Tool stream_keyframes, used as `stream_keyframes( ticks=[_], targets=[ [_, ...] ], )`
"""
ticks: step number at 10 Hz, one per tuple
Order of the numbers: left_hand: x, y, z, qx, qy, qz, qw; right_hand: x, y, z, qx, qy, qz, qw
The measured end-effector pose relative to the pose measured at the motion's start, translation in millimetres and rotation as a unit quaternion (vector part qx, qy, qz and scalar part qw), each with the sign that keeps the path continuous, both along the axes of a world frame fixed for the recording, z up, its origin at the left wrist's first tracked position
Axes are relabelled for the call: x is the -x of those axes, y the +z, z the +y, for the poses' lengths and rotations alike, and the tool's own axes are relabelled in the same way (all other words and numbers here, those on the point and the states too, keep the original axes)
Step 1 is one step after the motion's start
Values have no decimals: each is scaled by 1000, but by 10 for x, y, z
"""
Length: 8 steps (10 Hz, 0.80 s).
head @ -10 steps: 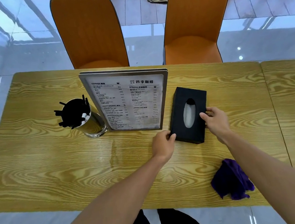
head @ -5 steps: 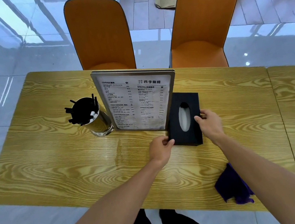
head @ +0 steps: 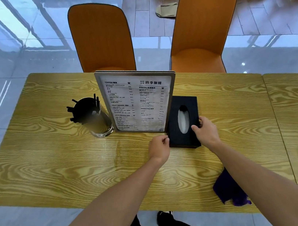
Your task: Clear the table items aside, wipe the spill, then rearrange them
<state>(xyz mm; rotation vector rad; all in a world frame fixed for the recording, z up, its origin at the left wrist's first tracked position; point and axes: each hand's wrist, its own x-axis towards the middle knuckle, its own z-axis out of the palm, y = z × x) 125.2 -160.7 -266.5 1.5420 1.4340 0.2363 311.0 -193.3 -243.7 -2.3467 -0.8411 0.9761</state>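
Gripping tissue box [head: 183, 121], right hand [head: 207, 131], left hand [head: 159, 148] (seemingly touching), beside menu [head: 137, 101]

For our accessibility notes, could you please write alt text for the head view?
Both hands, left hand and right hand, grip a black tissue box on a wooden table, beside a standing menu.

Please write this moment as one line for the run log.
phase: rearranging | both hands on black tissue box beside menu stand | left hand | right hand | purple cloth unused
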Motion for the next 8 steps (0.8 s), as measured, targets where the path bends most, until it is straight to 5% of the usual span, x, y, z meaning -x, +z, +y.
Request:
stream_keyframes(
  ticks=[3, 5, 7, 8],
  targets=[
    [83, 49, 64, 37, -70, -6, 997, 182, 24, -141, -22, -11, -5, 1000],
    [362, 159, 186, 20, -127, 53, 990, 523, -18, -311, 68, 83, -86, 991],
    [850, 356, 334, -15, -220, 140, 965, 1061, 258, -242, 139, 212, -217, 943],
    [1082, 463, 403, -28, -265, 190, 945, 1393, 369, -162, 154, 283, -178, 930]
  ],
)
